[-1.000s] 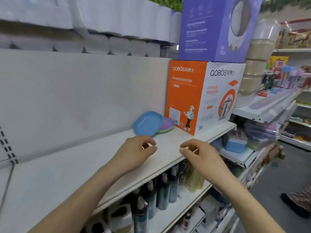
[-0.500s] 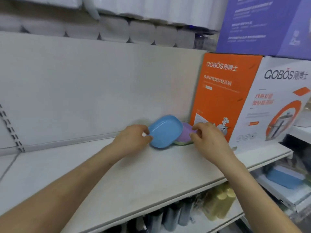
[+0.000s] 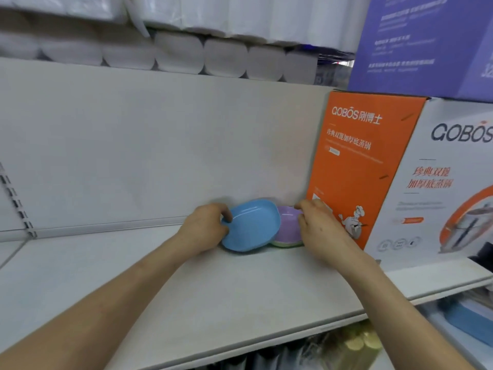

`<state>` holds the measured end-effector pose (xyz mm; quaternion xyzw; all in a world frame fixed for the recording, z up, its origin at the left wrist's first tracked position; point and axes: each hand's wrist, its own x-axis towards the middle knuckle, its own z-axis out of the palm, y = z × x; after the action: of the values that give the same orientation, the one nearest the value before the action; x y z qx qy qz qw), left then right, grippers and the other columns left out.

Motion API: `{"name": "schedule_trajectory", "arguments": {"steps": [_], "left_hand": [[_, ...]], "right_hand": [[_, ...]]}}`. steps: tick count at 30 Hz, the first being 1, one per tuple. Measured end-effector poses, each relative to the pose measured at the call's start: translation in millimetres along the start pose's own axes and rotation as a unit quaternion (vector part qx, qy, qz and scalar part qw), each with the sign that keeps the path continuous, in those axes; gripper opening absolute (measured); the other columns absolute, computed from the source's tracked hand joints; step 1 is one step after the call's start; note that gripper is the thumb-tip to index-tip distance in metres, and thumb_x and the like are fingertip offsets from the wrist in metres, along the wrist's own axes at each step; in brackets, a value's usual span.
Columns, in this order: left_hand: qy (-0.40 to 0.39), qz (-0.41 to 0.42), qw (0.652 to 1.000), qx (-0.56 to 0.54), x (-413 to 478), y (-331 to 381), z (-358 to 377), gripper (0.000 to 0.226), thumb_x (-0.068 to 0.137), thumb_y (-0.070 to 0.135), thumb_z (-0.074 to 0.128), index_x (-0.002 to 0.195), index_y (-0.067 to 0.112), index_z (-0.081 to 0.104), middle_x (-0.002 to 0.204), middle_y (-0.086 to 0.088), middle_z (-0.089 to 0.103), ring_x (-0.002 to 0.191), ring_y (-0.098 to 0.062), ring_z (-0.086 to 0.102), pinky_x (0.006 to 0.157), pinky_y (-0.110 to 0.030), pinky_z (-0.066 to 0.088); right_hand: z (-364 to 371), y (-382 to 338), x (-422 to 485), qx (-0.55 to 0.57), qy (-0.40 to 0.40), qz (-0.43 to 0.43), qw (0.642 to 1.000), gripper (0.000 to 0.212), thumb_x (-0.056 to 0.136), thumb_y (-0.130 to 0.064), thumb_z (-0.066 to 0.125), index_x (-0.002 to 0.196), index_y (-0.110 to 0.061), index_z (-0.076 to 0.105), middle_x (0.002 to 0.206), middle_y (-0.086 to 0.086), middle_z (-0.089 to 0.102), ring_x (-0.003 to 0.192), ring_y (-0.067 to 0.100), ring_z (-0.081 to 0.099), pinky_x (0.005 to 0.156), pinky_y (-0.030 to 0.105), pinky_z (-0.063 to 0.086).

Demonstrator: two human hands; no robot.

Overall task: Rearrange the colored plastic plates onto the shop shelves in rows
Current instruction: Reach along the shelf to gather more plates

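You're in a shop. The white shelf [image 3: 240, 303] in front of you is retail racking, with a plain back panel [image 3: 160, 142] and a slotted upright [image 3: 16, 201] at its left. A GOBOS-branded cookware box [image 3: 360, 161] stands on it under a purple carton [image 3: 426, 44]. Wrapped packs of white paper rolls [image 3: 176, 52] are stacked on the tier above, and bottles [image 3: 352, 348] line the tier below.

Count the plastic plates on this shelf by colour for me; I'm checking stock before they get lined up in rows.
blue plate: 1
purple plate: 1
green plate: 1 (only its edge shows, under the purple one)
Total: 3
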<state>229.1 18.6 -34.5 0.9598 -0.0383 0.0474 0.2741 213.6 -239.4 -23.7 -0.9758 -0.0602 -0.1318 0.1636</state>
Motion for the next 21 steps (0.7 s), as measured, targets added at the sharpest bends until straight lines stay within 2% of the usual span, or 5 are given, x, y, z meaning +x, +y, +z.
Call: {"name": "schedule_trajectory", "arguments": {"steps": [3, 7, 11, 17, 21], "left_hand": [[0.025, -0.005, 1.000, -0.010, -3.5, -12.6, -10.2, 0.029, 0.089, 0.008, 0.060, 0.111, 0.025, 0.069, 0.094, 0.006, 0.054, 0.090, -0.017, 0.053, 0.074, -0.028, 0.039], [0.033, -0.024, 0.999, -0.017, -11.6, -36.4, -31.0, 0.028, 0.090, 0.009, 0.057, 0.106, 0.027, 0.070, 0.089, 0.008, 0.058, 0.087, -0.018, 0.056, 0.073, -0.030, 0.043], [0.049, -0.044, 0.998, -0.025, -22.0, -60.4, -57.2, 0.027, 0.092, 0.010, 0.055, 0.103, 0.028, 0.071, 0.100, 0.003, 0.066, 0.088, -0.017, 0.062, 0.074, -0.029, 0.047], [0.063, -0.064, 0.996, -0.025, -45.8, -88.9, -89.3, 0.028, 0.095, 0.010, 0.052, 0.102, 0.028, 0.071, 0.098, -0.002, 0.068, 0.080, -0.016, 0.063, 0.070, -0.030, 0.049], [0.080, -0.078, 0.993, -0.041, -62.2, -106.7, -104.1, 0.028, 0.096, 0.006, 0.048, 0.100, 0.023, 0.070, 0.092, -0.003, 0.068, 0.064, -0.018, 0.068, 0.057, -0.022, 0.052]], "right_hand": [[4.5, -5.2, 3.5, -0.006, -0.027, 0.003, 1.000, 0.028, 0.105, -0.007, 0.039, 0.129, -0.009, 0.054, 0.126, 0.010, 0.048, 0.104, 0.028, 0.054, 0.087, 0.038, 0.048], [9.6, -10.0, 10.0, -0.018, -0.032, 0.022, 0.999, 0.019, 0.102, -0.004, 0.040, 0.115, -0.006, 0.054, 0.117, 0.014, 0.051, 0.101, 0.032, 0.055, 0.081, 0.040, 0.045], [8.4, -16.6, 16.8, -0.031, -0.048, 0.026, 0.998, 0.030, 0.103, -0.019, 0.051, 0.131, -0.009, 0.053, 0.128, 0.013, 0.053, 0.113, 0.032, 0.055, 0.091, 0.039, 0.047], [15.6, -39.8, 25.1, -0.015, -0.078, 0.041, 0.996, 0.051, 0.091, -0.015, 0.065, 0.140, -0.017, 0.050, 0.118, 0.008, 0.057, 0.102, 0.026, 0.057, 0.079, 0.035, 0.047], [22.1, -55.0, 25.1, -0.024, -0.093, 0.048, 0.994, 0.042, 0.087, -0.026, 0.072, 0.125, -0.017, 0.056, 0.109, 0.008, 0.065, 0.096, 0.028, 0.062, 0.077, 0.036, 0.052]]}}
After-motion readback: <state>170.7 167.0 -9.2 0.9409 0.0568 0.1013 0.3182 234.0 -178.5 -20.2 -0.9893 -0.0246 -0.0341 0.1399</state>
